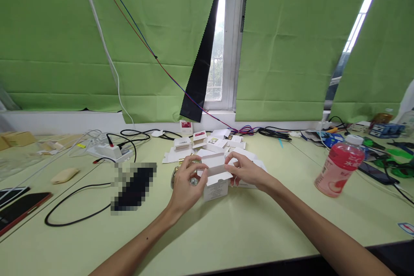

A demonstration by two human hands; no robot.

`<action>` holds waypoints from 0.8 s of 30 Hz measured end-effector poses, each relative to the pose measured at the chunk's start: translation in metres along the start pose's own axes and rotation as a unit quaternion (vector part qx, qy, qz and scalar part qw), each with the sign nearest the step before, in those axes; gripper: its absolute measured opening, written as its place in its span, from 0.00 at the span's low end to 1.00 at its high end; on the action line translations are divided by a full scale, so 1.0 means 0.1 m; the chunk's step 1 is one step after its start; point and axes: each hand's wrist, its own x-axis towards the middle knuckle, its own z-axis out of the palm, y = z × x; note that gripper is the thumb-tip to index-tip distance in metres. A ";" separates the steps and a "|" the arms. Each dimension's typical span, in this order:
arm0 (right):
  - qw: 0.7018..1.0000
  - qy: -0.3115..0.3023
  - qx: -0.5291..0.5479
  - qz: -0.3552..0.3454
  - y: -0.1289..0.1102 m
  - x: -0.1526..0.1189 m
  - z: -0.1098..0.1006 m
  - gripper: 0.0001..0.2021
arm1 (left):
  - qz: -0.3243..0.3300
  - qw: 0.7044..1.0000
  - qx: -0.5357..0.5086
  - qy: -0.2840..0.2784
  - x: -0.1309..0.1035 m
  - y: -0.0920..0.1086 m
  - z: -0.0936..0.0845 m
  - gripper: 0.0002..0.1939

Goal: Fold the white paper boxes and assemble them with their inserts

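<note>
A small white cardboard box [216, 190] stands upright on the table with its top flaps raised and spread. My left hand [190, 177] grips its left side, thumb and fingers at the flap there. At the right top edge, my right hand [245, 169] pinches the box's other side flap between thumb and fingertips. Shiny metallic round items [175, 177] lie just behind and left of my left hand, partly hidden by it. Behind the box spreads a pile of flattened and folded white cartons [215, 143].
On the right stands a pink-labelled drink bottle [341, 166], with a dark phone [377, 173] beyond it. A pixelated dark object [135, 187] lies left of my hands by a black cable. Farther left are a power strip [108, 151] and a red-edged phone [22, 211].
</note>
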 end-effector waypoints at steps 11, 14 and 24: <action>1.000 -0.003 -0.001 -0.010 -0.01 -0.01 -0.02 0.09 | 0.008 1.000 0.014 -0.002 -0.01 -0.02 -0.01 0.09; 1.000 -0.007 -0.005 -0.008 0.00 -0.01 -0.02 0.10 | 0.004 1.000 0.014 -0.002 0.00 -0.02 -0.01 0.09; 1.000 -0.009 0.001 -0.011 -0.01 -0.01 -0.01 0.14 | -0.003 1.000 0.019 -0.005 0.00 -0.01 0.00 0.09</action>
